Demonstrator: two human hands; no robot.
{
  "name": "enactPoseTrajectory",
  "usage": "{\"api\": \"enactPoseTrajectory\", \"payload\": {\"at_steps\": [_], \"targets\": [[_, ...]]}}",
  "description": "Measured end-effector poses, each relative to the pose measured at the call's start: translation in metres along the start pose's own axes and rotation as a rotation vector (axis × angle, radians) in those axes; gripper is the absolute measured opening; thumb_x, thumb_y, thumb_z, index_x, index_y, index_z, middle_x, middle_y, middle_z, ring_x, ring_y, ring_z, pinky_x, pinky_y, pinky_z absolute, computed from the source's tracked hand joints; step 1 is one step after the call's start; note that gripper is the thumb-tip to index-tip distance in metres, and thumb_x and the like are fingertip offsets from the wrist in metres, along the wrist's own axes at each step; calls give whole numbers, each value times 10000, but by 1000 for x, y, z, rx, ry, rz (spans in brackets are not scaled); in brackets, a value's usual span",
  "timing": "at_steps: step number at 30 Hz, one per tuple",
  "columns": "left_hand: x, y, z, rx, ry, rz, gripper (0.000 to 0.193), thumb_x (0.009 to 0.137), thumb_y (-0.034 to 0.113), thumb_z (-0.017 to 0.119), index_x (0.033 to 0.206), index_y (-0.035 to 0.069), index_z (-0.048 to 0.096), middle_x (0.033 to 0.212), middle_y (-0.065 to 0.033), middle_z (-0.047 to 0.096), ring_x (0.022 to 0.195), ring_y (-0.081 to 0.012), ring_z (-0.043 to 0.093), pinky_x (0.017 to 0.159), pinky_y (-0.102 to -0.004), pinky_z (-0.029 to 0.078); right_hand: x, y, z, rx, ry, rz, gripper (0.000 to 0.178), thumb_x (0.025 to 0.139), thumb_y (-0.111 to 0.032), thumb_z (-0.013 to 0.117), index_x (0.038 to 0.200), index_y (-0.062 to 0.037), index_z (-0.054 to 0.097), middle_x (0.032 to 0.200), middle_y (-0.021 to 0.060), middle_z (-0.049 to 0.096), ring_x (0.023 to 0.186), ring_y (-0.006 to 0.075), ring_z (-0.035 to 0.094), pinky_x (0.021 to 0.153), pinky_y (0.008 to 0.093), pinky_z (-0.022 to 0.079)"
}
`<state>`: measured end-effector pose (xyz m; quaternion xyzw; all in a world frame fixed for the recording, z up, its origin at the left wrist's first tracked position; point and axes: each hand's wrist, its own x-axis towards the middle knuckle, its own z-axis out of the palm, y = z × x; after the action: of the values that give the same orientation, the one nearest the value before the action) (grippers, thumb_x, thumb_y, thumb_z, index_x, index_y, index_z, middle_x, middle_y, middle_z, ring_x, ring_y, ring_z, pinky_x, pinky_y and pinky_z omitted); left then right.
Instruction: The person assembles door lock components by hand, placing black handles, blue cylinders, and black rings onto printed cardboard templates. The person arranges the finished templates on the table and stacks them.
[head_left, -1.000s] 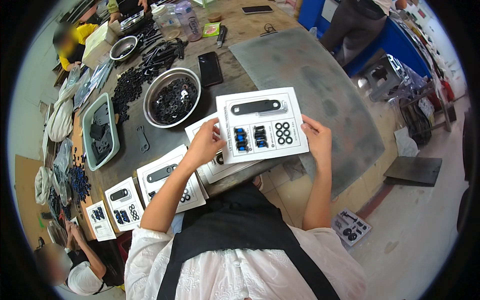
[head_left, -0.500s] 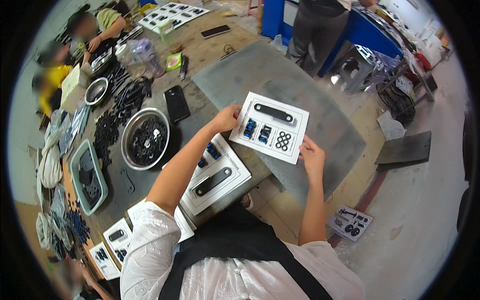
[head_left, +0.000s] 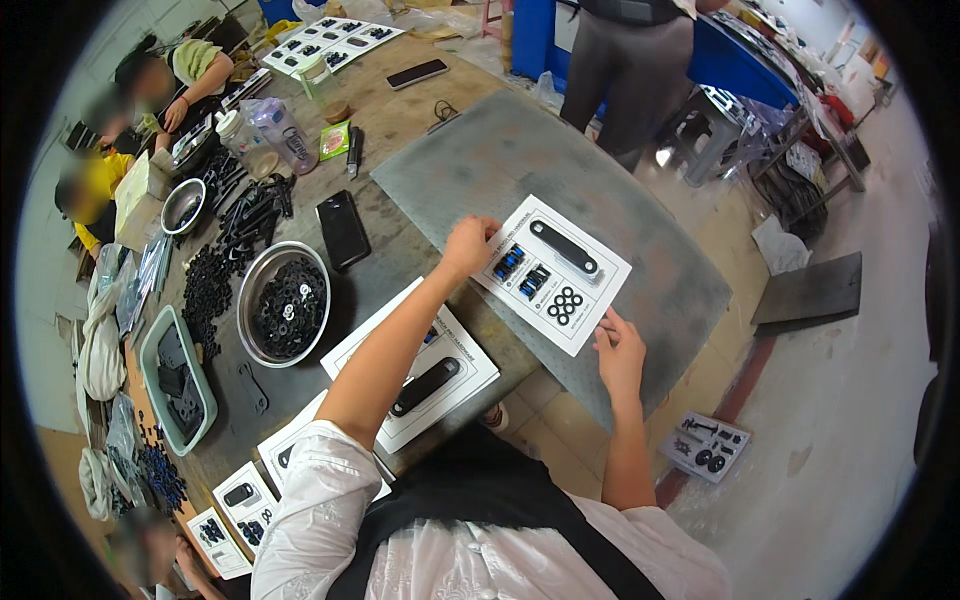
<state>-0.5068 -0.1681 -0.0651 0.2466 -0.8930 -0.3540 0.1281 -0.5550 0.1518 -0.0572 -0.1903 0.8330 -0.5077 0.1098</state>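
Observation:
A white printed card (head_left: 515, 290) carries a long black bar with holes at its ends (head_left: 565, 247), blue-and-black small parts (head_left: 509, 263) and several black rings (head_left: 565, 306). My left hand (head_left: 470, 246) is closed on the card's left edge, and my right hand (head_left: 620, 355) pinches its lower right edge. Beneath lies a grey board (head_left: 660, 300); whether the card touches it, I cannot tell. Under my left forearm is a stack of similar cards (head_left: 480, 372), partly hidden, with a black bar on top.
Left on the table (head_left: 400, 130) are a steel bowl (head_left: 328, 300) of black rings, a phone (head_left: 343, 230), a green tray (head_left: 207, 405) and heaps of black parts (head_left: 200, 285). Bottles (head_left: 280, 135) stand farther back. People sit at left; one person (head_left: 630, 75) stands beyond the board.
The card has turned clockwise and shifted slightly right and nearer me, with both hands staying at its edges. My head view has shifted a little.

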Motion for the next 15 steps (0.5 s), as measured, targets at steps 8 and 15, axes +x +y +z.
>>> {"api": "enactPoseTrajectory", "payload": {"at_steps": [8, 15], "targets": [[-37, 9, -52, -214, 15, -10, 299, 809, 29, 606, 1094, 66, 690, 1063, -150, 630, 885, -258, 662, 792, -358, 518, -2, -29, -16, -478, -152, -241, 828, 744, -194, 799, 1450, -58, 390, 1467, 172, 358, 1326, 344, 369, 1084, 449, 334], [-120, 19, -120, -416, 34, -31, 261, 882, 27, 595, 1132, 56, 669, 1044, -82, 616, 871, -163, 651, 785, -295, 503, 2, -11, -7, -488, -225, -280, 946, 692, -317, 838, 1468, -54, 365, 1581, 172, 202, 1453, 333, 206, 1184, 454, 170]]}}
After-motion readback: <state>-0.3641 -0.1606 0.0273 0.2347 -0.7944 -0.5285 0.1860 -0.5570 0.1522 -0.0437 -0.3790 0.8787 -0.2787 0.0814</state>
